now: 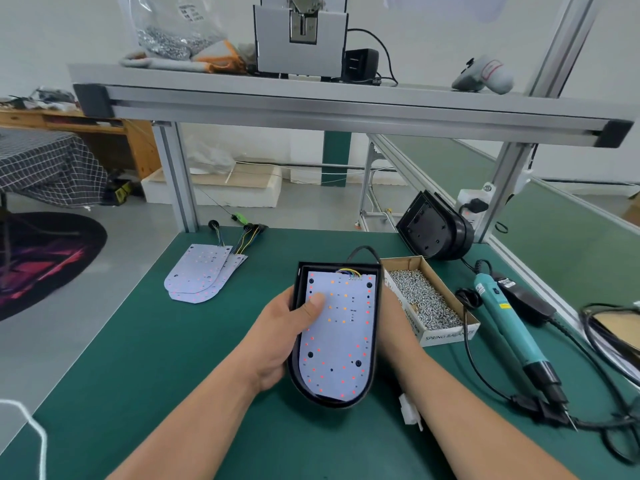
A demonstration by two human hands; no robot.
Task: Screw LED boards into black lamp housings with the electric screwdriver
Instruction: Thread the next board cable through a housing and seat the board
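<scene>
Left hand (287, 327) grips black lamp housing (329, 401) over green table (173, 375), thumb pressing LED board (341, 341) seated inside. Right hand (393, 317) against housing's right side, fingers hidden, grip unclear. Electric screwdriver (509, 320) lies right of screw box (446, 336). Spare boards (199, 275) farther left; second housing (433, 230) beyond box.

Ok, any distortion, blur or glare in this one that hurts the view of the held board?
Head view: wide-angle bowing curves the shelf rail; light is soft and even, shadows faint; the LED board in the black housing reads sharp, without glare; the white cord at lower left is smeared.
</scene>
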